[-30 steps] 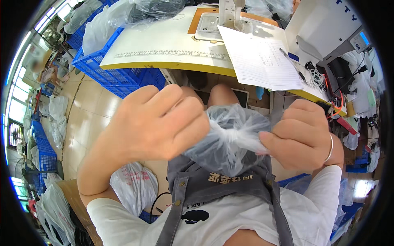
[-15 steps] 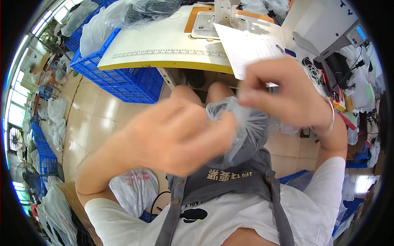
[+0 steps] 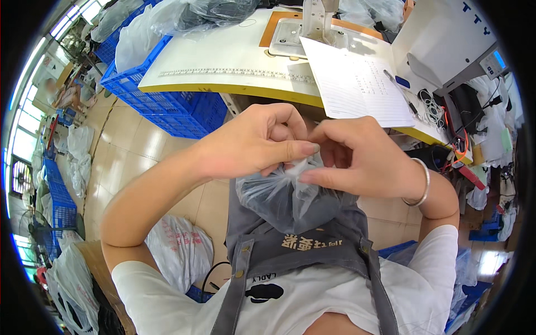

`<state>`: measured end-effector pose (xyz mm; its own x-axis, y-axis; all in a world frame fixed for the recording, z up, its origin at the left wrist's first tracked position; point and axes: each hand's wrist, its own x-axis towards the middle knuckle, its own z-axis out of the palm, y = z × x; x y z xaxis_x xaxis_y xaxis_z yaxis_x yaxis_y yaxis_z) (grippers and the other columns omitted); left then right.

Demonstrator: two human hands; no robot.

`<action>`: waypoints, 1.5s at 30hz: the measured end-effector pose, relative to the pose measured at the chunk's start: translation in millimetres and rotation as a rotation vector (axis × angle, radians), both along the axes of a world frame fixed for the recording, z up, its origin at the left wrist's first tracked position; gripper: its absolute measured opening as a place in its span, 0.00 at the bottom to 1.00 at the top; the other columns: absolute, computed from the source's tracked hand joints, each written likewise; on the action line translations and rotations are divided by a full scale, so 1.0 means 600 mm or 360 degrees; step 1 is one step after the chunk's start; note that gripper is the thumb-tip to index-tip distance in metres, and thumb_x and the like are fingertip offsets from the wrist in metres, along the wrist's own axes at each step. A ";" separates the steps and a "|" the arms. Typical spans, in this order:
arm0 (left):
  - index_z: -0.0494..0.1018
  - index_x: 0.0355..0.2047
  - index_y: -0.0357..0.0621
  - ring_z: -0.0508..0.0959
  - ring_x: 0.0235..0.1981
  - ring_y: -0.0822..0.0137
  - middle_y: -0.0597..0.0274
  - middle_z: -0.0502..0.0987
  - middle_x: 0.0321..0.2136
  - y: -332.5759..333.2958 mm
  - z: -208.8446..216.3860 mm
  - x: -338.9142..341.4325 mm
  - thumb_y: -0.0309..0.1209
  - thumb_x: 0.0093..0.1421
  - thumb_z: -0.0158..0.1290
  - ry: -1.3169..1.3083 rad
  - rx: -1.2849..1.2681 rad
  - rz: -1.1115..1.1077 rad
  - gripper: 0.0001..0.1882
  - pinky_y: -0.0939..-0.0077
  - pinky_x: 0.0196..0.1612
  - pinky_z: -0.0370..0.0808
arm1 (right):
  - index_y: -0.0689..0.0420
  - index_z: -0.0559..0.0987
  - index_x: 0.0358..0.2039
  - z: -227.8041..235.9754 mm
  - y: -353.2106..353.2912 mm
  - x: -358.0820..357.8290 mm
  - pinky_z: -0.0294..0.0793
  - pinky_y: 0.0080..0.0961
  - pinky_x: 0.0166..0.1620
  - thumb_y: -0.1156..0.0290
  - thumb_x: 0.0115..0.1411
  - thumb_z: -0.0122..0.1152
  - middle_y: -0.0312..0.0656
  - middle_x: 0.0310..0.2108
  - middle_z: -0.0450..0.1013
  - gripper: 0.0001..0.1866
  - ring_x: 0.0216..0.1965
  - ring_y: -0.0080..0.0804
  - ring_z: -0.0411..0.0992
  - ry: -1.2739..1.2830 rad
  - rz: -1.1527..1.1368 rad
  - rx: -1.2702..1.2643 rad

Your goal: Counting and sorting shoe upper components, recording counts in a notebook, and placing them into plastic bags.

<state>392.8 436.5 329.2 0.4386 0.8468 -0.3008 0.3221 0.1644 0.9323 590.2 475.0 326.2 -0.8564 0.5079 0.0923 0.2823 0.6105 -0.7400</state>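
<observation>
A clear plastic bag (image 3: pixel 296 204) with dark contents hangs in front of my grey apron (image 3: pixel 268 245), its neck gathered and twisted at the top. My left hand (image 3: pixel 257 142) pinches the gathered neck, thumb pointing right. Against it from the right, my right hand (image 3: pixel 360 156) closes its thumb and curled fingers on the same bunched plastic. Both hands nearly touch above the bag. Fingers cover part of the neck, so how it is twisted or knotted is hidden.
Ahead stands a white sewing table (image 3: pixel 223 56) with a yellow edge and a printed ruler. A sheet of paper (image 3: pixel 357 84) overhangs its front edge. Blue crates (image 3: pixel 190 114) stand at left; a white sack (image 3: pixel 178 251) lies on the tiled floor.
My hands, blurred and farther apart before, have come together at the bag's neck. The right hand moved left and down; the left rose slightly. The bag now sits a little lower and farther left.
</observation>
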 end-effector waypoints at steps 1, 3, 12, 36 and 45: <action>0.67 0.35 0.38 0.67 0.15 0.79 0.68 0.69 0.17 -0.004 0.001 0.004 0.33 0.56 0.52 0.0001 -0.0010 -0.0011 0.11 0.86 0.17 0.60 | 0.63 0.72 0.23 -0.008 0.001 -0.006 0.67 0.20 0.22 0.68 0.48 0.62 0.40 0.14 0.68 0.12 0.16 0.27 0.69 0.0039 -0.0012 -0.0025; 0.63 0.40 0.37 0.66 0.14 0.78 0.65 0.70 0.19 -0.014 0.004 0.009 0.30 0.56 0.51 0.0047 -0.0087 0.0164 0.15 0.86 0.16 0.59 | 0.62 0.72 0.23 -0.011 0.004 -0.008 0.68 0.19 0.22 0.68 0.48 0.62 0.40 0.14 0.69 0.11 0.16 0.26 0.69 0.0080 -0.0014 -0.0049; 0.58 0.42 0.39 0.73 0.26 0.71 0.58 0.72 0.31 -0.040 -0.003 0.017 0.20 0.44 0.54 0.0268 0.0695 0.0063 0.24 0.80 0.25 0.67 | 0.61 0.71 0.25 -0.015 -0.004 -0.007 0.61 0.14 0.20 0.77 0.51 0.57 0.35 0.18 0.67 0.04 0.15 0.16 0.63 0.0497 0.0113 -0.0055; 0.65 0.42 0.31 0.74 0.23 0.59 0.53 0.74 0.32 -0.069 -0.095 0.059 0.18 0.40 0.59 0.0791 0.2347 0.0468 0.26 0.73 0.24 0.71 | 0.61 0.70 0.29 -0.050 -0.043 0.001 0.63 0.12 0.23 0.80 0.52 0.55 0.35 0.25 0.68 0.04 0.23 0.15 0.66 0.1068 -0.0407 -0.0877; 0.71 0.32 0.37 0.72 0.21 0.65 0.58 0.74 0.27 -0.065 -0.101 0.050 0.19 0.45 0.55 0.0839 0.2269 0.0587 0.11 0.77 0.22 0.68 | 0.59 0.70 0.30 -0.069 0.006 0.008 0.58 0.13 0.24 0.73 0.54 0.56 0.31 0.22 0.65 0.05 0.21 0.14 0.58 0.0447 -0.0230 -0.0555</action>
<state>422.6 397.2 268.5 0.2580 0.5888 0.7660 0.7927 -0.5822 0.1806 594.8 478.3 284.9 -0.7410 0.6619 0.1132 0.1053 0.2811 -0.9539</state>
